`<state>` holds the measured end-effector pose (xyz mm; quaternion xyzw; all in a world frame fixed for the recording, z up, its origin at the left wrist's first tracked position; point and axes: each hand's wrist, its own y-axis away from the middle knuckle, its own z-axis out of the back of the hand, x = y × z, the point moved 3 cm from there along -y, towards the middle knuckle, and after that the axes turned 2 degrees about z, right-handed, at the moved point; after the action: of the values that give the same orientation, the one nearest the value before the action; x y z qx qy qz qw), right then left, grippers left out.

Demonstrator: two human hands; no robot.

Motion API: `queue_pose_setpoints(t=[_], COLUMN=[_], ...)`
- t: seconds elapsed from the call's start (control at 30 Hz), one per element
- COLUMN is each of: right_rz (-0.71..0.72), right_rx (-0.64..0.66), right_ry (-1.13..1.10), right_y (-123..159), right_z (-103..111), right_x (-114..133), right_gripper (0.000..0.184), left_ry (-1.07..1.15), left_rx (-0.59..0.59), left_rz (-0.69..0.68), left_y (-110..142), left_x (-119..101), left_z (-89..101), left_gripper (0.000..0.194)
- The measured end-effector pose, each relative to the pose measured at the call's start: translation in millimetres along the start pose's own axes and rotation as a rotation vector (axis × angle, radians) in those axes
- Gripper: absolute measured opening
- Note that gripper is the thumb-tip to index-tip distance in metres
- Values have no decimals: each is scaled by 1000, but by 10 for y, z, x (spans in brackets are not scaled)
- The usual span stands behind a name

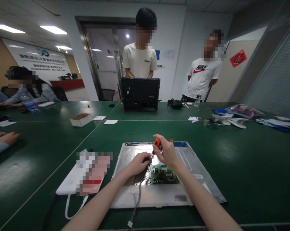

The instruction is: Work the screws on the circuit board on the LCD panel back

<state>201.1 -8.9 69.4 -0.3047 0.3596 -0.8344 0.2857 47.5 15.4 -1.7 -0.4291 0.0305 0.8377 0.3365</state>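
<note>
A dark green table (224, 160) stands before a white wall (170, 32). On it, below the hands, lies a flat silvery panel (157, 196) bearing a green circuit board (160, 177). The right hand (167, 152) pinches an orange-handled screwdriver (157, 142); the left hand's (140, 163) fingers bunch nearby, their hold unclear. An open white box (83, 122), brown inside, sits farther off.

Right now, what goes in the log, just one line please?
right hand: holding screwdriver | left hand: near its tip | board: on panel | cable: across panel edge | panel: on table

Glass doors (100, 59) interrupt the white wall (172, 29) behind the green table (222, 141)
</note>
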Motion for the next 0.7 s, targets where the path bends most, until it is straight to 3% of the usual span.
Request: queue_pose_setpoints(t=[0.27, 0.7], right_rz=[42, 18], right_rx=[-99, -64], right_ry=[-16, -36], right_y=[72, 93], right_z=[-164, -185], right_x=[158, 119], right_gripper=[34, 37], left_ry=[-26, -75], left_rx=[2, 1], left_rz=[-23, -43], left_y=[19, 28], left_x=[73, 101], left_z=[-8, -9], left_gripper=[22, 20])
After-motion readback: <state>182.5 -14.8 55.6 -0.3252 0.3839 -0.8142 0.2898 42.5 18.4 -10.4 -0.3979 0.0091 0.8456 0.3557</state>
